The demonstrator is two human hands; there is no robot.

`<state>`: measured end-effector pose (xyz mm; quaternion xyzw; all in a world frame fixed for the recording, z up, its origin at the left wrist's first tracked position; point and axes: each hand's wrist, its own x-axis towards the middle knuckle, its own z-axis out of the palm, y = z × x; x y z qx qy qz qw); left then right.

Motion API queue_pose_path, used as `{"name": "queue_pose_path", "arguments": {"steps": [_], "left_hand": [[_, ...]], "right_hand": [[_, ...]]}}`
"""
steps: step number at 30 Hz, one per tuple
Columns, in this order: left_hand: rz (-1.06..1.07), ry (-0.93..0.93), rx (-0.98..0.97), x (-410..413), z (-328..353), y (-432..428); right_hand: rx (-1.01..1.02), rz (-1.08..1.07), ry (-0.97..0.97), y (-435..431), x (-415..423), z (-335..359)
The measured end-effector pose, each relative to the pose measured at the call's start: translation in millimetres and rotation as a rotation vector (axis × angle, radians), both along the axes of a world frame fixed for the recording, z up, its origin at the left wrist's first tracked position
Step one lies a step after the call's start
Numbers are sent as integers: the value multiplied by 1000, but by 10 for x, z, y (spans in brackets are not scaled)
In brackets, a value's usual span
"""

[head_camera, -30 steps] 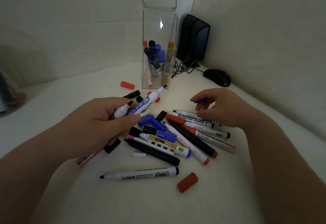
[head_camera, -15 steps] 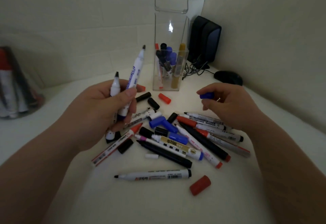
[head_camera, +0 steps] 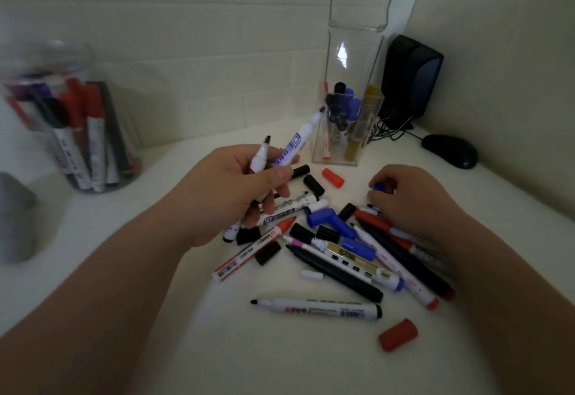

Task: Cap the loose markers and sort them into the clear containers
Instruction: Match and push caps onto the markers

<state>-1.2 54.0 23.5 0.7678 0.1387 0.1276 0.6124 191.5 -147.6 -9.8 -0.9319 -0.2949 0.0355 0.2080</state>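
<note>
Blue cap (head_camera: 379, 186) in right hand's (head_camera: 413, 200) fingers (head_camera: 377, 201); left hand (head_camera: 230, 198) grips two markers (head_camera: 291, 153).

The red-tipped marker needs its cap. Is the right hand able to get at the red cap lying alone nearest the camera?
Probably yes: the red cap lies alone on bare table with nothing over it. However, the right hand is pinching a blue cap, so its fingers are occupied.

Glossy clear-plastic container (head_camera: 350, 62) – smooth plastic markers (head_camera: 317, 307) – matt tabletop (head_camera: 186, 348)
</note>
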Motion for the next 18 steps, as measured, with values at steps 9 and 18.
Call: {"name": "queue_pose_path", "arguments": {"steps": [9,18], "left_hand": [[89,-24,-27,-13,31,82],[113,341,731,-448,222,252]], "right_hand": [[-61,-61,9,9,-14,53],[-41,-53,-23,13,-77,66]]}}
